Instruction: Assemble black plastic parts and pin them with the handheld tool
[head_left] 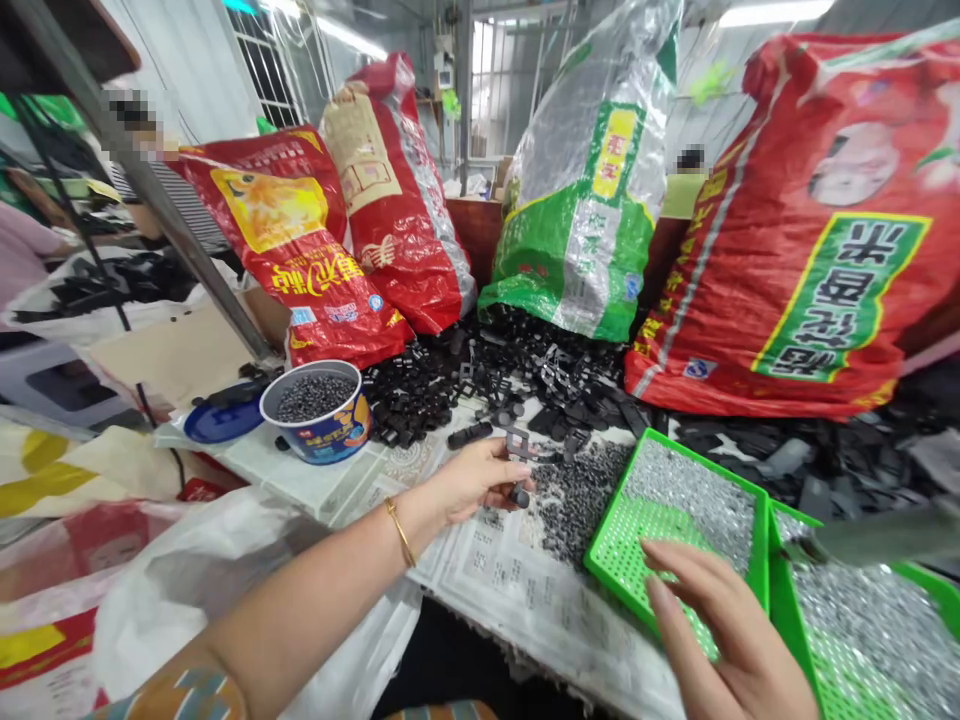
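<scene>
My left hand (487, 478), with a gold bracelet at the wrist, pinches a small black plastic part (517, 443) above the paper-covered table. A black knob-like piece (518, 494) shows at its lower fingers. My right hand (716, 630) hovers over the near edge of a green perforated tray (637, 550), fingers apart, holding nothing visible. Small shiny metal pieces (697, 490) fill the tray's far part. Small dark pieces (581, 500) lie between the left hand and the tray.
A tub of black beads (322, 440) stands left beside a blue lid (225, 415). Loose black parts (465, 375) pile up behind, before large red (825, 250) and green (577, 250) sacks. A second green tray (795, 620) is at right. People sit further back.
</scene>
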